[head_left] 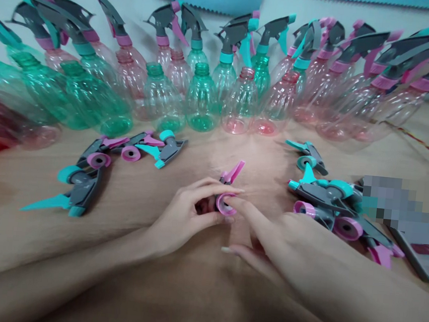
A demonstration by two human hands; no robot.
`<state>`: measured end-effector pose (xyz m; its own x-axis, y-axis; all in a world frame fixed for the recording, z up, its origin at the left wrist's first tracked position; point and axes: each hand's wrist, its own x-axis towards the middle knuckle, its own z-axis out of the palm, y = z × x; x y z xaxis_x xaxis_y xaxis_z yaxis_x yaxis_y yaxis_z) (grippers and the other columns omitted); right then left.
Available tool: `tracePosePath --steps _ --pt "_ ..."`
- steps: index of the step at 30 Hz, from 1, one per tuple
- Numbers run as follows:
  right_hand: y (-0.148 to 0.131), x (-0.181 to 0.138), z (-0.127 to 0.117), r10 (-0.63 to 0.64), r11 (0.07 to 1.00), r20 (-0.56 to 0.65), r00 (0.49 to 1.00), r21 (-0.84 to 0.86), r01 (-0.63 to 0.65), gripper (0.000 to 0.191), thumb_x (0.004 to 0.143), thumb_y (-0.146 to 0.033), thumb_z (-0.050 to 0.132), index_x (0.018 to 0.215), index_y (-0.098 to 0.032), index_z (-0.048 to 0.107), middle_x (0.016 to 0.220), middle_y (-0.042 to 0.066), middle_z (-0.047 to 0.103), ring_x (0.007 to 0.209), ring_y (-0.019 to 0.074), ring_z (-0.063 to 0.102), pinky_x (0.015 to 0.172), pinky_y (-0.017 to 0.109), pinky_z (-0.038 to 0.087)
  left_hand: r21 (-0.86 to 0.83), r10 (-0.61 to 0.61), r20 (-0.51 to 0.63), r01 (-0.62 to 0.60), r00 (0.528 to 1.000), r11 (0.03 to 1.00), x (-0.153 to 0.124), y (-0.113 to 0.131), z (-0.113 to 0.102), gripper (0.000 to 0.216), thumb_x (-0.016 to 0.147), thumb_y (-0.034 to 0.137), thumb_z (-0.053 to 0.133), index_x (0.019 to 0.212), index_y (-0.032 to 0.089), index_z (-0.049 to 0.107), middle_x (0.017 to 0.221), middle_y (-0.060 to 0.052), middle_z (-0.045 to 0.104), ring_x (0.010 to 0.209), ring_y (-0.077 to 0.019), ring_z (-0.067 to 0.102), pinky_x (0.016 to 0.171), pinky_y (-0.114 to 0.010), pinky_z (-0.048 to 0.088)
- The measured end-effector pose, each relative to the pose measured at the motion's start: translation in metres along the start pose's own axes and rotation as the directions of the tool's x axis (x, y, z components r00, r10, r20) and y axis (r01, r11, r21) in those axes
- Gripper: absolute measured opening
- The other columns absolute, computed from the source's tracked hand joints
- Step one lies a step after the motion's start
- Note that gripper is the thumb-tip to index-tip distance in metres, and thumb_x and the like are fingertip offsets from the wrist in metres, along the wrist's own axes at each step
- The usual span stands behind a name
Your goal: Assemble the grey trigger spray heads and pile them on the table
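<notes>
Left hand (pixel 184 214) curled round pink sprayer head (pixel 226 195) | right hand (pixel 286 244) fingertip touching it

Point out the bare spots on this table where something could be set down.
Bare table lies left of the left hand, below the left spray heads. Crowded: the bottles along the back, and the right spray heads.

- No text, label, brand, number or sign can be read anywhere in the head view.
- The spray bottles (pixel 202 101) and the trigger heads (pixel 332 202) carry no legible print.
- The flat object at the right edge (pixel 413 220) is blurred out, so nothing on it can be read.
</notes>
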<state>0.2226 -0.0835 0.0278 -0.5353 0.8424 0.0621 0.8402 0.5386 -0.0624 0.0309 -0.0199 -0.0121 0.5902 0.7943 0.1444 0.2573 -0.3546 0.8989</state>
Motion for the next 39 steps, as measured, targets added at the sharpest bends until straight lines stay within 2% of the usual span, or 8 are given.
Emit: tracePosePath --steps 3,6,11,14,20,26,34,39 --pt "0.004 0.001 0.003 0.007 1.0 -0.027 1.0 -0.026 -0.007 0.041 0.089 -0.031 0.048 0.125 -0.013 0.05 0.049 -0.004 0.057 0.03 0.01 0.039 0.038 0.027 0.008 0.017 -0.001 0.016 0.0 1.0 1.0 0.0 0.0 0.0 0.033 0.082 0.016 0.067 0.113 0.027 0.066 0.102 -0.001 0.061 0.086 -0.0144 0.057 0.071 -0.025 0.042" --pt "0.004 0.003 0.004 -0.051 0.998 -0.043 0.998 -0.046 0.049 0.043 0.086 -0.028 0.052 0.125 -0.01 0.048 0.047 -0.004 0.059 0.033 0.0133 0.046 0.037 0.026 0.008 0.025 0.009 0.02 -0.01 1.0 1.0 0.0 0.002 0.0 0.032 0.082 0.017 0.067 0.113 0.027 0.066 0.102 -0.001 0.061 0.085 -0.0145 0.057 0.071 -0.025 0.042" --pt "0.002 0.009 0.001 -0.027 0.999 -0.041 0.999 0.046 0.029 0.032 0.083 -0.022 0.053 0.113 -0.011 0.051 0.052 -0.003 0.063 0.037 0.0148 0.053 0.036 0.025 0.014 0.017 -0.022 0.046 0.022 0.999 1.0 0.001 0.004 0.0 0.026 0.082 0.019 0.067 0.108 0.023 0.068 0.1 -0.002 0.063 0.081 -0.0144 0.057 0.066 -0.024 0.041" --pt "0.002 0.012 0.007 -0.023 0.996 -0.034 0.999 0.09 0.026 0.033 0.083 -0.021 0.051 0.115 -0.012 0.048 0.055 -0.004 0.063 0.038 0.0139 0.053 0.037 0.025 0.015 0.002 -0.033 0.041 0.033 0.999 0.999 0.002 0.004 0.0 0.026 0.08 0.019 0.069 0.106 0.023 0.068 0.1 -0.002 0.064 0.082 -0.0153 0.058 0.068 -0.025 0.042" --pt "0.002 0.011 0.023 0.009 0.996 -0.144 0.99 0.09 0.004 0.023 0.082 -0.016 0.044 0.105 -0.015 0.045 0.058 -0.003 0.061 0.042 0.0137 0.053 0.042 0.026 0.015 -0.002 -0.053 0.051 0.053 0.997 0.999 0.001 0.006 0.0 0.024 0.081 0.019 0.068 0.104 0.022 0.069 0.1 -0.002 0.065 0.085 -0.0161 0.059 0.07 -0.026 0.043" --pt "-0.002 0.013 0.032 0.044 0.996 -0.205 0.978 0.085 -0.027 0.03 0.084 -0.017 0.043 0.113 -0.015 0.042 0.064 0.0 0.062 0.047 0.0164 0.057 0.043 0.025 0.016 -0.025 -0.054 0.084 0.056 0.995 0.998 0.001 0.007 0.001 0.019 0.083 0.02 0.066 0.102 0.021 0.069 0.1 -0.002 0.064 0.087 -0.0162 0.059 0.071 -0.025 0.045" --pt "0.0 0.014 0.037 -0.03 0.994 -0.218 0.976 0.092 0.051 0.009 0.09 -0.017 0.036 0.098 -0.016 0.042 0.064 0.001 0.059 0.04 0.0137 0.051 0.039 0.024 0.015 0.026 -0.019 0.089 0.017 0.996 1.0 -0.001 0.007 0.002 0.015 0.084 0.018 0.064 0.099 0.022 0.068 0.1 -0.001 0.065 0.086 -0.0157 0.058 0.073 -0.026 0.044" --pt "-0.005 0.013 0.035 0.016 0.991 -0.265 0.964 0.13 0.019 0.009 0.089 -0.013 0.033 0.09 -0.016 0.041 0.058 0.0 0.057 0.039 0.013 0.05 0.038 0.023 0.018 0.099 0.034 0.089 -0.043 0.995 0.994 -0.004 0.009 0.003 0.016 0.086 0.016 0.061 0.099 0.02 0.068 0.099 -0.003 0.062 0.083 -0.0151 0.058 0.072 -0.025 0.047"
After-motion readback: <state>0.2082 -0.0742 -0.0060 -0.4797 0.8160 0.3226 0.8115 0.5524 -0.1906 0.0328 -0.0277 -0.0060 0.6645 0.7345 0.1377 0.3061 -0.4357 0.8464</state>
